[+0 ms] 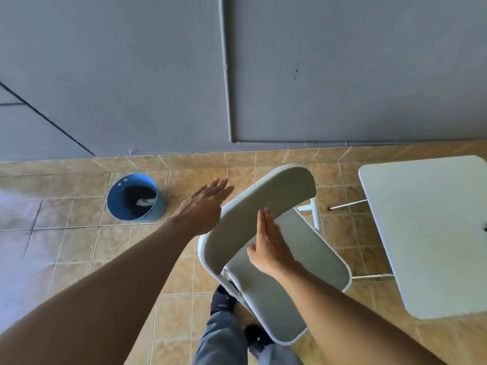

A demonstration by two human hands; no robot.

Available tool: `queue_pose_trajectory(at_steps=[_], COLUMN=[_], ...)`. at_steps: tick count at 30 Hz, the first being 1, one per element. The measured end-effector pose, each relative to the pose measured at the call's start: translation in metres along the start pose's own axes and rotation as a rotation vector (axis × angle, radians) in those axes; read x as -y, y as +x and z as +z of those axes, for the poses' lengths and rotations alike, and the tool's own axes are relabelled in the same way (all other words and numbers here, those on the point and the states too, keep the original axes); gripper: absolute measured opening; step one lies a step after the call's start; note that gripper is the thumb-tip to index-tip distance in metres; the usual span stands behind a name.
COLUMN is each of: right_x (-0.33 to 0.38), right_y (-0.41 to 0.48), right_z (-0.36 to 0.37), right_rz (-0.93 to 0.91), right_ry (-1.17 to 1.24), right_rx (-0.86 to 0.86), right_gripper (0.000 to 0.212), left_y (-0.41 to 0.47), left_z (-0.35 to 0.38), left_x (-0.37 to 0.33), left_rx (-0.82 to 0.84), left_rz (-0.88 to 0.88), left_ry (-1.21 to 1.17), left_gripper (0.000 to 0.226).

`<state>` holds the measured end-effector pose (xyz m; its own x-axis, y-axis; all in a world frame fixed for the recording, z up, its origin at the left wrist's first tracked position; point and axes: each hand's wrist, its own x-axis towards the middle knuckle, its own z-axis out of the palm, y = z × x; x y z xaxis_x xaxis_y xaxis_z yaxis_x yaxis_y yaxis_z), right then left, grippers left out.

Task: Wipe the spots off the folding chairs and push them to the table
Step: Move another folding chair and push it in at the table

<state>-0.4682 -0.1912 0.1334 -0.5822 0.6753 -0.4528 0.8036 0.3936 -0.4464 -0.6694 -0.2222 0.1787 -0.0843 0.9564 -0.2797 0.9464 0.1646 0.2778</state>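
A white folding chair point(311, 248) stands unfolded on the tiled floor in front of me, its backrest point(253, 214) towards me and to the left. My left hand point(203, 206) is stretched out flat, fingers apart, just left of the backrest and holding nothing. My right hand point(271, 246) is flat and open over the seat, right beside the backrest's inner face; I cannot tell whether it touches. The white table point(427, 233) stands to the right of the chair, a short gap between them.
A blue bucket point(135, 197) with a white cloth inside stands on the floor at the left. A grey wall point(263, 75) runs along the back. My feet in dark socks point(222, 299) are just left of the chair's legs.
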Motion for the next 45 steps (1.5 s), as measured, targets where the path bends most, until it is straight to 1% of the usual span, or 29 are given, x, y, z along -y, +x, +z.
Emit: queue_pose_trajectory(at_steps=[2, 4, 8, 10, 13, 15, 20, 25, 28, 31, 33, 36, 37, 39, 42, 45], right_x=[0.013, 0.027, 0.060, 0.071, 0.084, 0.089, 0.088, 0.069, 0.057, 0.043, 0.034, 0.019, 0.014, 0.004, -0.004, -0.012], right_y=[0.011, 0.024, 0.048, 0.060, 0.071, 0.074, 0.071, 0.055, 0.038, 0.020, 0.006, -0.017, -0.024, -0.041, -0.061, -0.073], right_z=[0.004, 0.010, 0.026, 0.033, 0.039, 0.039, 0.030, 0.021, 0.023, 0.027, 0.030, 0.041, 0.044, 0.050, 0.057, 0.067], right_rz=[0.082, 0.162, 0.317, 0.374, 0.435, 0.464, 0.474, 0.411, 0.379, 0.361, 0.356, 0.372, 0.372, 0.378, 0.402, 0.445], right_ry=[0.126, 0.257, 0.457, 0.499, 0.537, 0.527, 0.463, 0.433, 0.428, 0.445, 0.438, 0.429, 0.425, 0.393, 0.338, 0.331], right_rx=[0.001, 0.036, 0.061, 0.013, -0.118, -0.160, -0.156, -0.146, -0.153, -0.161, -0.175, -0.220, -0.235, -0.279, -0.352, -0.419], right_gripper=[0.096, 0.109, 0.135, 0.135, 0.125, 0.118, 0.117, 0.115, 0.114, 0.111, 0.110, 0.108, 0.107, 0.104, 0.100, 0.102], left_y=[0.036, 0.074, 0.136, 0.159, 0.177, 0.185, 0.191, 0.186, 0.178, 0.165, 0.157, 0.146, 0.143, 0.140, 0.146, 0.154], left_z=[-0.006, -0.013, -0.011, 0.005, 0.024, 0.029, 0.028, 0.021, 0.022, 0.026, 0.030, 0.036, 0.039, 0.042, 0.042, 0.048], left_x=[0.005, 0.004, -0.017, -0.021, -0.019, -0.016, -0.015, -0.024, -0.025, -0.030, -0.036, -0.050, -0.054, -0.061, -0.068, -0.085], left_rx=[0.051, 0.108, 0.155, 0.119, -0.034, -0.092, -0.157, -0.171, -0.138, -0.128, -0.161, -0.170, -0.153, -0.062, 0.096, 0.241], left_rz=[0.153, 0.333, 0.744, 0.862, 0.995, 1.050, 1.106, 1.046, 1.017, 1.005, 1.047, 1.101, 1.115, 1.151, 1.167, 1.100], left_ry=[0.064, 0.187, 0.653, 0.763, 0.771, 0.766, 0.691, 0.720, 0.692, 0.674, 0.654, 0.652, 0.663, 0.666, 0.668, 0.685], left_gripper=[0.078, 0.082, 0.073, 0.065, 0.054, 0.053, 0.042, 0.046, 0.048, 0.042, 0.031, 0.035, 0.034, 0.032, 0.054, 0.064])
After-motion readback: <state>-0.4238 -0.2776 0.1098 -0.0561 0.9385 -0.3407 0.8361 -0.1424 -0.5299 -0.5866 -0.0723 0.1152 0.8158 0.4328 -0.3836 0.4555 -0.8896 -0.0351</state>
